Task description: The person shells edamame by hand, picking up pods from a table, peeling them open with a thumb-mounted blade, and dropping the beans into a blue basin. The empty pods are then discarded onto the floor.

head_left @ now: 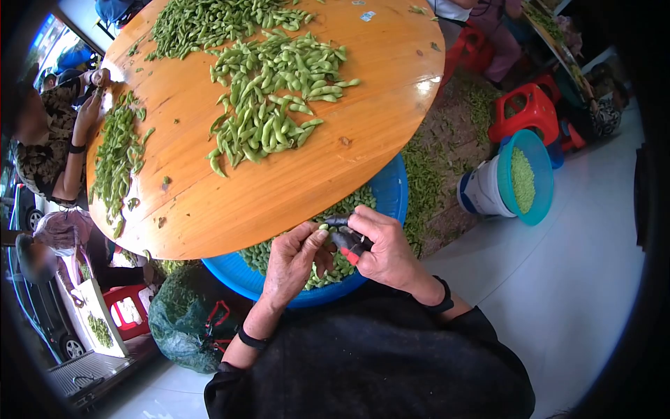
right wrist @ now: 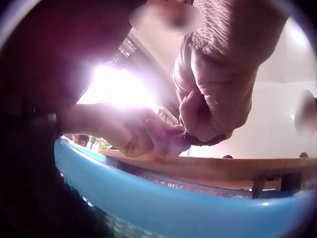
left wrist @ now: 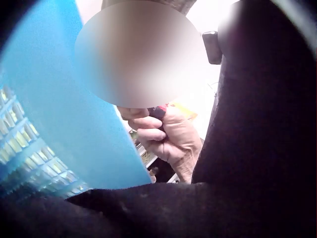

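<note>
Over a blue basket of trimmed green soybean pods, both hands meet near the table edge. The left hand pinches a green pod between thumb and forefinger. In the right hand are shears with dark and red parts, gripped in curled fingers, their tip right beside the pod. The left wrist view shows the right hand around the handle, with red showing. In the right wrist view the right hand hangs close to the left hand.
A round wooden table bears heaps of pods. At right stand a white bucket, a teal basin and a red stool. A green sack sits at left. Two people work along the left side.
</note>
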Available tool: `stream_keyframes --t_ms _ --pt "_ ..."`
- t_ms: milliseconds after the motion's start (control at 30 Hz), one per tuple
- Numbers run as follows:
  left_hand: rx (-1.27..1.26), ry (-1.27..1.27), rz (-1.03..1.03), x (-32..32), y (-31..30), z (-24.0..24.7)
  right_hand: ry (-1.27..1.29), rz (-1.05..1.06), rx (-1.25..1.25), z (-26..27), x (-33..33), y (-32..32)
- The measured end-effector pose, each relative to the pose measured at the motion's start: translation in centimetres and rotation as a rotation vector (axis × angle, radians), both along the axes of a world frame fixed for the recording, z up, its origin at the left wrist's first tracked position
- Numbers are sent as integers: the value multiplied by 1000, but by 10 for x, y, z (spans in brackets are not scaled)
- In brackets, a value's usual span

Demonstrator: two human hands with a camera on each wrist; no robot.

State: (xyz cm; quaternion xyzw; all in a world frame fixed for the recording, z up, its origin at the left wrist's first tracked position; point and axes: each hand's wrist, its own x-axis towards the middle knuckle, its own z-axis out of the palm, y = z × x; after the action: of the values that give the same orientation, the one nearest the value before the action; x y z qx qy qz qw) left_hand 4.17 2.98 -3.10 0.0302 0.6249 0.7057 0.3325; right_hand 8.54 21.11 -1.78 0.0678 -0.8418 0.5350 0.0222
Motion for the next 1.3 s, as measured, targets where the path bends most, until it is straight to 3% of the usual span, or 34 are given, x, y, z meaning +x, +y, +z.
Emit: stream_keyframes --t_ms 133,333,400,433,500,533,600,633,700,733,800,867,933,1133,1200,1267,1300 --pt "-133 56 -64 4 -2 0 70 -107 -9 4 -4 -3" --pt "-132 173 -132 6 -6 0 -7 -21 -110 -8 -5 1" --pt "-42 -75 -100 5 -10 4 -51 24 -274 -10 -5 0" --pt "-42 -76 -99 3 -13 3 -52 25 -275 -7 -5 2" --pt "269 -245 -104 1 -17 -4 -583 85 -740 2 -4 7" --pt "269 -245 -103 1 -17 -9 -583 86 -739 -2 -3 6" --pt "409 -315 -68 3 -15 -16 -598 68 -1078 -13 -3 3" --pt "408 -314 -65 3 -14 -16 -600 70 -1078 -12 -4 2" --pt "449 -378 30 3 -10 -12 -475 6 -714 -6 -4 -1" --pt "448 -384 32 3 -8 -13 -481 5 -715 -8 -4 -6" --pt "469 -375 58 1 -5 -12 -191 -41 -649 -11 -5 -15" --pt "472 -363 79 4 -4 -20 -113 -23 -528 -7 -6 -11" --pt "537 -365 109 7 -2 -26 125 -26 -97 -10 -7 -10" --pt "406 -416 155 10 1 -13 -173 -89 -416 -7 -7 -7" --pt "431 -417 171 13 1 -20 -117 -76 -363 -11 -6 -8" --pt "454 -417 184 13 1 -21 115 -53 -149 -16 -8 -10" --pt "433 -422 183 13 1 -18 101 -49 -177 -21 -8 -9"
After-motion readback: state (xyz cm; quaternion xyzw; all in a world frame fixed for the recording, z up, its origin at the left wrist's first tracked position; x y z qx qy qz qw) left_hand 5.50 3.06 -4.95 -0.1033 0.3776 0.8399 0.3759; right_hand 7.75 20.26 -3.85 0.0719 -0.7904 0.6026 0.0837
